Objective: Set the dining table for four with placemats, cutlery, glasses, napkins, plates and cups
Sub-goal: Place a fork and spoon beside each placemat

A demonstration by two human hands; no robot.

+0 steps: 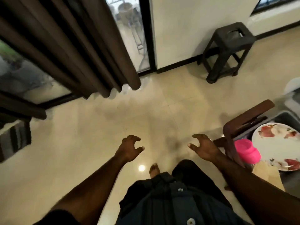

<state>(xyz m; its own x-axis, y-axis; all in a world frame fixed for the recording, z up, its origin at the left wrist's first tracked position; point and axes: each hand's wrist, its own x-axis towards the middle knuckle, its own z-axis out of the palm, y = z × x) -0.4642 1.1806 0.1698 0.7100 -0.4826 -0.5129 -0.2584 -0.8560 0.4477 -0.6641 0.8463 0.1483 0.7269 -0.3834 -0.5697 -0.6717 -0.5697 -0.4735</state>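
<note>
A: Sitting at the far right edge is a white plate [276, 146] with a red floral pattern, resting on what appears to be the dining table, partly cut off by the frame. A bright pink cup [247, 153] is standing just beside the plate, on its left.

B: What are the hands doing?

A: Both are hanging in the air over the floor, holding nothing. The left hand [129, 149] is reaching forward with its fingers loosely curled and the thumb apart. The right hand [204, 147] is mirroring it, fingers hooked loosely, near the back of a dark wooden chair [238, 127] but not touching it.

B: And around them?

A: The chair is standing between the right hand and the plate. Glossy cream floor tiles [97, 143] are spreading out below. A black plastic stool [227, 51] is standing by the white wall, well apart. Brown curtains [73, 46] are hanging over glass doors on the left. One bare foot [154, 170] is showing below the hands.
</note>
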